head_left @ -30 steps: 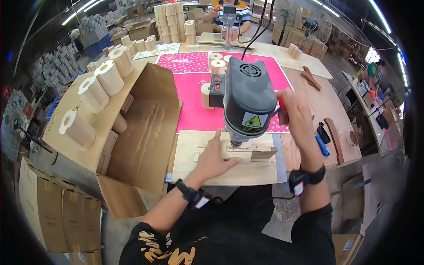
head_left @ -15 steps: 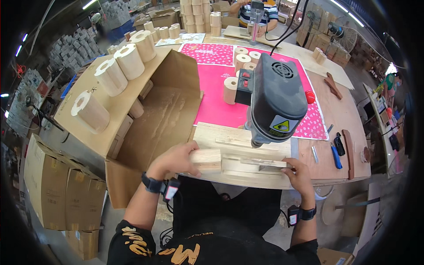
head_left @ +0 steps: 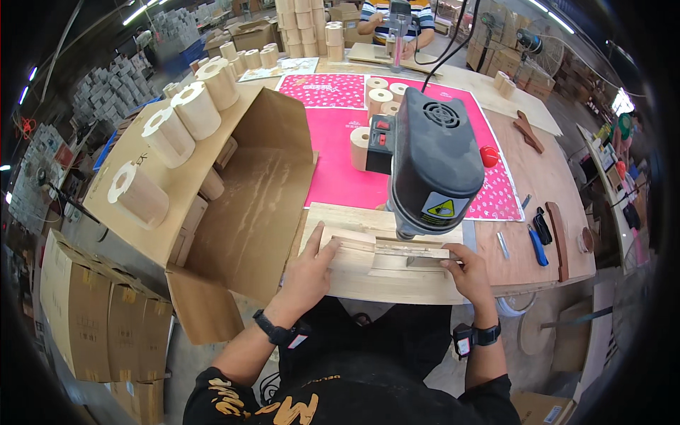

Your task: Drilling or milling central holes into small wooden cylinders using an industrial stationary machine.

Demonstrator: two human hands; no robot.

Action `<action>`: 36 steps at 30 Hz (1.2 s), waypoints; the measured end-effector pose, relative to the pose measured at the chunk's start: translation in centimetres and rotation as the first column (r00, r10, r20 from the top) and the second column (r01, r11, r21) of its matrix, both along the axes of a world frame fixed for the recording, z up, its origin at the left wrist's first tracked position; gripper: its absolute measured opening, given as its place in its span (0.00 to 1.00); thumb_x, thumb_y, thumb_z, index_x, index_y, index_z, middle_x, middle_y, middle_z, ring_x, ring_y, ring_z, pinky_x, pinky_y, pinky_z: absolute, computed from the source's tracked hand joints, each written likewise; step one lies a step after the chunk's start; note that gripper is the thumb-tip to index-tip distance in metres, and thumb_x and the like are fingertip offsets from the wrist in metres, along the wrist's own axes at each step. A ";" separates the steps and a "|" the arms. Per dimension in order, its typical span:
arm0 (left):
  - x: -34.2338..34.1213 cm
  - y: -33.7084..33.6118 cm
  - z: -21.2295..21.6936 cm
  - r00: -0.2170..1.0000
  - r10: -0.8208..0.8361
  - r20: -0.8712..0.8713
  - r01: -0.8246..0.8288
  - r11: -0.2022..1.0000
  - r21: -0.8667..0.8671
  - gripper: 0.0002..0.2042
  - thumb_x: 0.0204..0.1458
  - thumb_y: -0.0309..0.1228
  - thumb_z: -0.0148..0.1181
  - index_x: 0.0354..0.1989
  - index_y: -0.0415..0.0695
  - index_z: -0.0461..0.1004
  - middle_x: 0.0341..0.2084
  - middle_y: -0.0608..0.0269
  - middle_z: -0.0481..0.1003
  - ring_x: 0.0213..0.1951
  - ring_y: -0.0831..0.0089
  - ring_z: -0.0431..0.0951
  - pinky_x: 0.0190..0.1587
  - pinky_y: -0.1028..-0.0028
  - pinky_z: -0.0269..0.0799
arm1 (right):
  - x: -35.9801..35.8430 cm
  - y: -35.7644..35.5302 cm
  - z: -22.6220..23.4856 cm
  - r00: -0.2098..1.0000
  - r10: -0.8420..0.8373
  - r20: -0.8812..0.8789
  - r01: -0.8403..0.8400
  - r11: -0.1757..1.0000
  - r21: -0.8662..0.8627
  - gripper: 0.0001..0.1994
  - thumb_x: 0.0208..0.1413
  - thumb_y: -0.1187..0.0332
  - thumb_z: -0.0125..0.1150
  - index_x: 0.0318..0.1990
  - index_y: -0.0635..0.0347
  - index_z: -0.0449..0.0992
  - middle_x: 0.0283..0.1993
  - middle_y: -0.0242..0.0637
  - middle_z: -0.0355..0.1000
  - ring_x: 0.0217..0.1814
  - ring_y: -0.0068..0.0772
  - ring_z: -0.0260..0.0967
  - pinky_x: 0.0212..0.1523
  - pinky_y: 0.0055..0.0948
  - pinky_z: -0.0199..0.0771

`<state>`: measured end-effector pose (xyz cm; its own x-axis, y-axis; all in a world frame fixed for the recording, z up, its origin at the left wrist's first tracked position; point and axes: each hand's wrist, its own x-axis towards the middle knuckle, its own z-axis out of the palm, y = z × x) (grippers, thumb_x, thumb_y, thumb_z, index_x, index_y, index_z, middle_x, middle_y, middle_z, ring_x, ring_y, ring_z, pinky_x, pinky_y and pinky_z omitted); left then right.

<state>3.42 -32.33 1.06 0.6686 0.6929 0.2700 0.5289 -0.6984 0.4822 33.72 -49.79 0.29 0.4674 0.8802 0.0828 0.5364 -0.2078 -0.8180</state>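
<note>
Left hand (head_left: 307, 278) clasping wooden block (head_left: 356, 251); right hand (head_left: 469, 276) pinching slim wooden strip (head_left: 423, 252). Open cardboard box (head_left: 249, 202) holding pale pieces (head_left: 212, 184).

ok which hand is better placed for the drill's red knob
Probably the right hand: it's nearer the red knob right of the drill, though holding a wooden strip; the left hand touches a wooden block.

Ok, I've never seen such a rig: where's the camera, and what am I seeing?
A fisheye camera worn on the head looks down, so straight edges bend near the rim. The work is bare-handed: the left hand touches a wooden block; the right hand pinches a thin strip at the block's right. Both are over a board, by the dark drill. The table also bears a pink sheet and, at right, a blue-handled tool; wooden cylinders stand on the box at left.
</note>
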 end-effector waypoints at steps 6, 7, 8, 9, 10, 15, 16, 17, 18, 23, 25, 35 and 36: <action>-0.7 1.2 -2.7 0.990 -0.049 0.131 0.059 0.995 -0.075 0.31 0.40 0.25 0.67 0.58 0.39 0.68 0.64 0.38 0.61 0.64 0.42 0.63 0.65 0.55 0.61 | -0.1 0.0 -1.0 0.992 -0.061 0.113 0.067 0.996 -0.053 0.18 0.52 0.73 0.68 0.52 0.59 0.77 0.50 0.48 0.75 0.50 0.46 0.76 0.48 0.38 0.76; -0.2 1.6 -2.6 0.940 0.123 0.317 0.036 0.891 -0.453 0.34 0.39 0.24 0.69 0.59 0.37 0.65 0.59 0.43 0.66 0.64 0.50 0.64 0.66 0.58 0.59 | -0.1 0.1 -1.0 0.992 -0.080 0.094 0.085 0.995 -0.050 0.18 0.52 0.70 0.68 0.52 0.58 0.77 0.48 0.49 0.76 0.51 0.51 0.75 0.50 0.40 0.74; 0.0 2.2 -2.1 0.894 0.238 0.379 0.019 0.826 -0.564 0.38 0.37 0.20 0.70 0.61 0.38 0.61 0.55 0.50 0.68 0.61 0.60 0.66 0.64 0.63 0.62 | -0.1 -0.1 -0.9 0.988 -0.057 0.146 0.055 0.998 0.015 0.17 0.54 0.67 0.67 0.52 0.56 0.76 0.47 0.47 0.76 0.50 0.50 0.74 0.50 0.40 0.74; 0.0 3.2 -1.2 0.853 0.237 0.466 0.131 0.766 -0.630 0.37 0.38 0.15 0.65 0.60 0.42 0.58 0.51 0.55 0.69 0.53 0.64 0.73 0.54 0.68 0.72 | -0.3 -0.2 -0.7 0.992 -0.057 0.109 0.054 0.998 0.028 0.17 0.55 0.66 0.65 0.52 0.56 0.76 0.47 0.46 0.76 0.50 0.50 0.74 0.50 0.40 0.73; 0.8 4.0 -0.6 0.812 0.330 0.481 0.073 0.760 -0.645 0.36 0.38 0.15 0.64 0.60 0.43 0.59 0.47 0.59 0.69 0.50 0.66 0.74 0.49 0.69 0.73 | -0.5 -0.5 -0.5 0.991 -0.038 0.125 0.031 0.998 0.063 0.17 0.55 0.68 0.66 0.52 0.57 0.75 0.45 0.44 0.76 0.46 0.48 0.74 0.47 0.39 0.74; 6.6 10.2 2.2 0.952 0.297 0.075 -0.279 0.942 -0.186 0.28 0.45 0.21 0.65 0.58 0.40 0.65 0.54 0.54 0.70 0.52 0.67 0.74 0.45 0.69 0.71 | -1.9 -1.2 0.2 0.994 -0.029 0.103 0.032 0.999 -0.030 0.16 0.60 0.67 0.60 0.55 0.50 0.72 0.43 0.40 0.73 0.44 0.46 0.74 0.44 0.39 0.73; 8.3 11.6 2.4 0.958 0.287 -0.012 -0.287 0.957 -0.043 0.27 0.47 0.24 0.65 0.58 0.40 0.67 0.56 0.52 0.70 0.51 0.65 0.75 0.44 0.66 0.71 | -2.0 -1.3 0.2 0.994 -0.013 0.107 0.013 1.000 -0.003 0.16 0.60 0.67 0.60 0.55 0.50 0.72 0.43 0.40 0.73 0.44 0.46 0.74 0.44 0.39 0.73; 9.9 12.8 2.3 0.940 0.309 -0.145 -0.309 0.951 0.026 0.27 0.47 0.24 0.65 0.58 0.40 0.67 0.56 0.52 0.70 0.51 0.65 0.75 0.45 0.66 0.71 | -2.0 -1.4 0.1 0.995 -0.010 0.102 0.012 1.000 -0.013 0.16 0.60 0.67 0.60 0.55 0.50 0.72 0.43 0.40 0.73 0.44 0.46 0.74 0.44 0.40 0.73; 11.3 13.8 2.1 0.940 0.275 -0.203 -0.271 0.961 0.048 0.27 0.47 0.25 0.65 0.58 0.40 0.67 0.56 0.52 0.70 0.51 0.65 0.75 0.45 0.66 0.71 | -2.0 -1.4 0.0 0.995 -0.016 0.094 0.021 0.998 -0.053 0.16 0.60 0.66 0.59 0.55 0.50 0.72 0.43 0.40 0.73 0.44 0.46 0.74 0.45 0.40 0.73; 14.9 16.4 -0.2 0.931 0.173 -0.321 -0.177 0.984 0.015 0.26 0.48 0.26 0.65 0.58 0.40 0.67 0.56 0.51 0.71 0.51 0.64 0.75 0.45 0.65 0.71 | -2.0 -1.5 -0.5 0.997 -0.012 0.083 0.018 0.998 -0.068 0.15 0.62 0.64 0.57 0.55 0.48 0.71 0.41 0.38 0.72 0.46 0.45 0.72 0.45 0.42 0.72; 15.2 16.9 -0.8 0.934 0.149 -0.325 -0.156 0.988 0.005 0.26 0.48 0.26 0.65 0.58 0.40 0.67 0.56 0.51 0.71 0.51 0.63 0.75 0.45 0.65 0.71 | -2.0 -1.5 -0.5 0.996 -0.019 0.085 0.020 1.000 -0.016 0.15 0.62 0.64 0.57 0.55 0.48 0.71 0.41 0.38 0.72 0.46 0.45 0.72 0.45 0.41 0.72; 15.8 17.4 -1.7 0.950 0.086 -0.300 -0.102 0.994 -0.037 0.26 0.48 0.28 0.65 0.57 0.40 0.68 0.56 0.50 0.71 0.51 0.61 0.75 0.46 0.63 0.71 | -2.2 -1.6 -0.6 0.998 -0.026 0.062 0.028 0.999 -0.042 0.16 0.62 0.64 0.57 0.57 0.49 0.71 0.44 0.36 0.73 0.49 0.42 0.72 0.45 0.38 0.73; 15.7 17.4 -1.6 0.951 0.082 -0.297 -0.098 0.994 -0.039 0.26 0.48 0.28 0.65 0.57 0.40 0.68 0.56 0.50 0.71 0.51 0.61 0.75 0.46 0.63 0.71 | -2.2 -1.6 -0.6 0.998 -0.020 0.063 0.025 0.996 -0.080 0.16 0.62 0.64 0.57 0.57 0.49 0.71 0.44 0.36 0.73 0.49 0.42 0.72 0.45 0.38 0.73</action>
